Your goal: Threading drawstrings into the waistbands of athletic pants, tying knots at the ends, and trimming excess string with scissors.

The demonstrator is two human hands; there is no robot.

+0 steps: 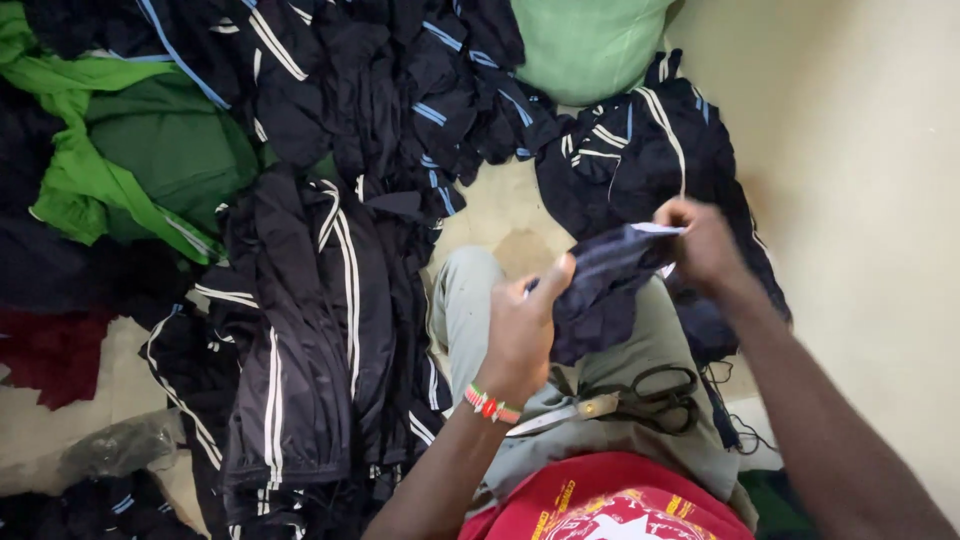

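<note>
Head view, looking down at lap. Left hand (522, 335) near frame centre, fingers clenched on the lower-left edge of a dark navy garment piece (600, 290); beaded wristband (491, 405) on that wrist, red, green and white. Right hand (703, 243) at about 2 o'clock from the left hand, pinching the garment's upper-right corner, where a pale strip shows at the fingertips. Garment piece is stretched between both hands, held above the lap, hanging down over the right thigh.

Black-handled scissors (625, 405) lie on the lap at 5 o'clock from the left hand, blades shut, tip pointing toward 8 o'clock, just beside the left wrist; neither hand touches them. Person wears grey-green trousers (470, 300) and a red shirt (610, 500) at 6 o'clock, bottom edge.

At 9 o'clock from the hands: stack of black jackets with white stripes (320, 340), laid flat, close beside the left knee. At 12 o'clock: heap of dark garments with blue stripes (420, 90). At 1 o'clock: another dark striped pile (640, 150), behind the right hand. Far 10 o'clock: bright green clothing (130, 160). Top edge, 12 to 1 o'clock: pale green sack (585, 40). Left edge, 8 o'clock: dark red cloth (50, 350). Pale floor (860, 200) bare at 3 o'clock.
</note>
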